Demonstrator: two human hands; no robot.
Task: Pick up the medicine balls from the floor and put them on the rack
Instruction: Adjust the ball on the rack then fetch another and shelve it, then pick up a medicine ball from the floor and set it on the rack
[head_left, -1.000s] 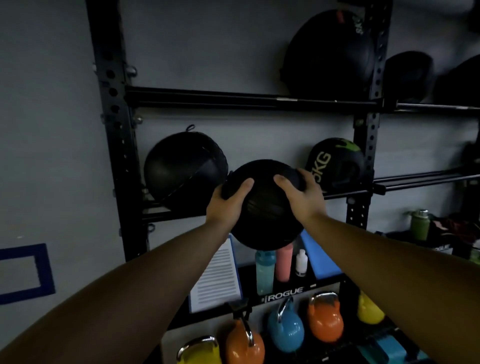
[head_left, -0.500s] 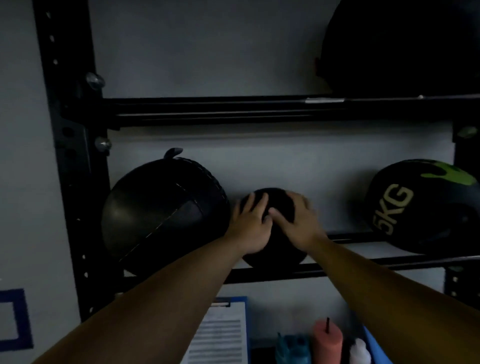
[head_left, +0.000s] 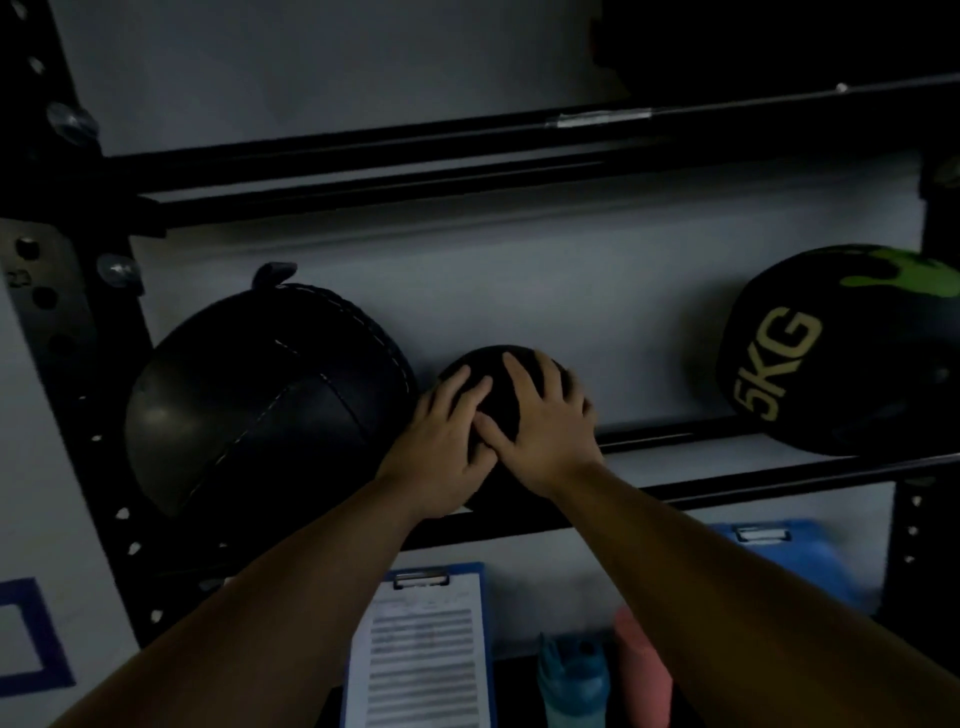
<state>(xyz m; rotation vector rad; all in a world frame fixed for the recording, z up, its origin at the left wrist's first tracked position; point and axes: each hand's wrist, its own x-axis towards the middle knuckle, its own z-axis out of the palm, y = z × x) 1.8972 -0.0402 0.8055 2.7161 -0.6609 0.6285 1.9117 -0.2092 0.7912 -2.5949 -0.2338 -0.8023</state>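
Black balls (head_left: 270, 405) (head_left: 496, 408) (head_left: 841, 353), three; hands (head_left: 441, 441) (head_left: 545, 431), two.

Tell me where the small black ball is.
Head view, centre: the small black ball is at the rack rail, left hand and right hand gripping it, between the large black ball at left and the 5KG ball at right.

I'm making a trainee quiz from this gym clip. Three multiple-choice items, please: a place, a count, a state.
1. Where is the small ball?
A) top shelf
B) between the stitched ball and the 5KG ball
C) floor

2. How many balls sit on the middle rails?
A) one
B) three
C) five

3. Which hands hold the small ball?
A) left only
B) neither
C) both

B: bigger balls flank it.
B: three rest there.
C: left hand and right hand both wrap it.
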